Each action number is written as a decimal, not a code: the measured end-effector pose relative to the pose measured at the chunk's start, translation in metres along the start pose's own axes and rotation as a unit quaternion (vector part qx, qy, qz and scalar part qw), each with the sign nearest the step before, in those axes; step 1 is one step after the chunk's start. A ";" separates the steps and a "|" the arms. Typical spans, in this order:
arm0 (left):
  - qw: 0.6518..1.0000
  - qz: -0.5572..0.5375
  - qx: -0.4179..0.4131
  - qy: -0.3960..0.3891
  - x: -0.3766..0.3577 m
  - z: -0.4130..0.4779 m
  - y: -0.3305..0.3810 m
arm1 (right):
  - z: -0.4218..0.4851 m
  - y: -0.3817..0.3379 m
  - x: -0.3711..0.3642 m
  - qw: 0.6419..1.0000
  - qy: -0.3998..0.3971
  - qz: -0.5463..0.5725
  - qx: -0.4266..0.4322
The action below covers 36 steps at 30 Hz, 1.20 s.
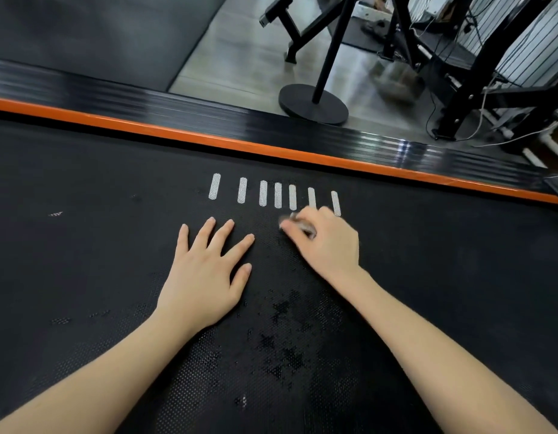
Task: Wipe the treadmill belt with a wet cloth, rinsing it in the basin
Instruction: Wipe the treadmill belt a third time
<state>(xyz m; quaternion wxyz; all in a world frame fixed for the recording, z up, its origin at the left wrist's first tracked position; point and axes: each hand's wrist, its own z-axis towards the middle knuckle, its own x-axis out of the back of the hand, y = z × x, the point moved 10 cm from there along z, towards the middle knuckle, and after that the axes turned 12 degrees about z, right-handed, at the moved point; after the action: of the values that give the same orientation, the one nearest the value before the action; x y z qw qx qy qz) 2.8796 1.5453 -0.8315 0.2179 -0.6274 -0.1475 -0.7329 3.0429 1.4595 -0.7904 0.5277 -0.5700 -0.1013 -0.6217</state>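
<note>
Black treadmill belt (83, 261) lies under both hands — left hand (205, 277) flat, fingers spread; right hand (327, 242) curled round a small grey cloth (299, 225), blurred, beside the white marks (277, 195).

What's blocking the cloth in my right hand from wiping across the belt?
Only the left hand, which lies flat on the treadmill belt just left of the cloth that the right hand grips. The white bars look printed flat. The basin is out of view.
</note>
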 end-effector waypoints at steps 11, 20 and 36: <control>1.000 -0.010 0.001 -0.003 -0.003 -0.001 -0.001 | 0.021 0.018 -0.006 0.994 0.046 -0.049 -0.082; 1.000 -0.008 -0.007 -0.019 -0.002 -0.002 -0.001 | -0.166 -0.037 0.042 0.997 -0.056 -0.002 0.054; 0.994 -0.100 -0.036 0.014 0.047 -0.048 0.013 | -0.275 -0.056 0.071 0.990 -0.024 -0.084 -0.114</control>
<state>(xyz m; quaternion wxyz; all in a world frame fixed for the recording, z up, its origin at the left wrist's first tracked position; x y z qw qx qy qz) 2.8390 1.5043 -0.7941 0.1223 -0.6068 -0.1799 -0.7645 2.8487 1.2450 -0.7965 0.4021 -0.6306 -0.0899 -0.6577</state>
